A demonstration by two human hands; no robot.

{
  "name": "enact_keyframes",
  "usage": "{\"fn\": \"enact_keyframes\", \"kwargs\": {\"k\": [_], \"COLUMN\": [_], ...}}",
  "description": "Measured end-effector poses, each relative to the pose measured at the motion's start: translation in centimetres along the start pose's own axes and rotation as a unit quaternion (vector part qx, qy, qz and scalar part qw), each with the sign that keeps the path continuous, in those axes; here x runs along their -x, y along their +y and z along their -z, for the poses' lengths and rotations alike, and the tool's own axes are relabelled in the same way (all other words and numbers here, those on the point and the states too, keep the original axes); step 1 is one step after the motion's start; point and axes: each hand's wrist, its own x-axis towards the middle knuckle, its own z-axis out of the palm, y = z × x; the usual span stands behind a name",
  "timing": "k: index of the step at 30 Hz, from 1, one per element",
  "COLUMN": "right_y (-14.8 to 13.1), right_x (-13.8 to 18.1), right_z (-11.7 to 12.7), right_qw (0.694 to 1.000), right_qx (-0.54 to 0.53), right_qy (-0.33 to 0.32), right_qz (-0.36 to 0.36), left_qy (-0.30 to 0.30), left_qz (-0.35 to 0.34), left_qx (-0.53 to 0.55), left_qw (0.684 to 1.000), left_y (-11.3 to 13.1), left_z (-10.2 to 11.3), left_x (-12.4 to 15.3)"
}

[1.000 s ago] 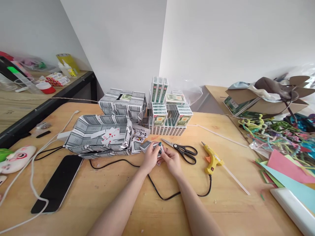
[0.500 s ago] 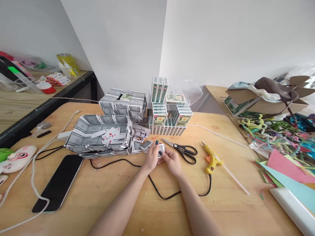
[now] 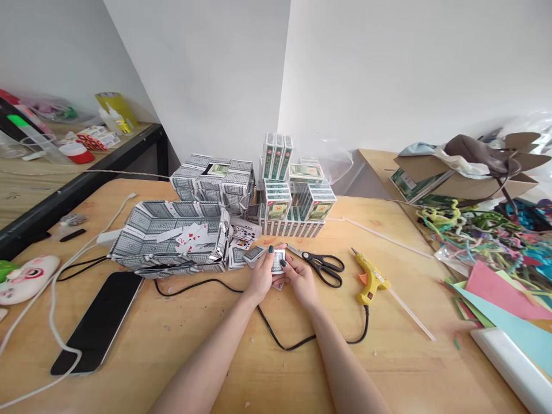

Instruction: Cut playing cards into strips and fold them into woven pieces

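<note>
My left hand and my right hand meet over the middle of the wooden table. Both pinch one small folded playing card, patterned back up, just above the tabletop. More folded cards lie loose right beside my left fingers. A box built from playing cards stands to the left of them, with a few face-up cards in it. Black scissors lie just right of my right hand.
A second card box and stacked card packs stand behind. A yellow glue gun lies at right, its black cord running under my forearms. A dark phone, white cable, coloured paper and pipe cleaners fill the sides.
The card between my fingers has turned and lifted slightly, so its patterned back now faces up. My hands stayed in the same spot.
</note>
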Motion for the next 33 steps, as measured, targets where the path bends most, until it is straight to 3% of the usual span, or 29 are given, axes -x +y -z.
{"fn": "enact_keyframes", "kwargs": {"k": [7, 19, 27, 33], "right_y": [0.28, -0.16, -0.29, -0.03], "right_x": [0.04, 0.18, -0.24, -0.5], "right_z": [0.17, 0.56, 0.9, 0.88], "right_qw": [0.998, 0.998, 0.995, 0.99], "right_qx": [0.07, 0.054, 0.079, 0.121], "right_qy": [-0.002, -0.031, -0.062, -0.066], "right_qz": [-0.002, -0.004, -0.001, 0.025], "left_qy": [0.032, -0.007, -0.063, -0.047], "left_qz": [0.015, -0.039, 0.044, 0.043], "left_qx": [-0.014, -0.071, 0.02, 0.014], "left_qw": [0.999, 0.997, 0.997, 0.998], "left_y": [-0.53, -0.19, 0.35, -0.16], "left_z": [-0.2, -0.34, -0.48, -0.58], "left_x": [-0.25, 0.03, 0.32, 0.09]}}
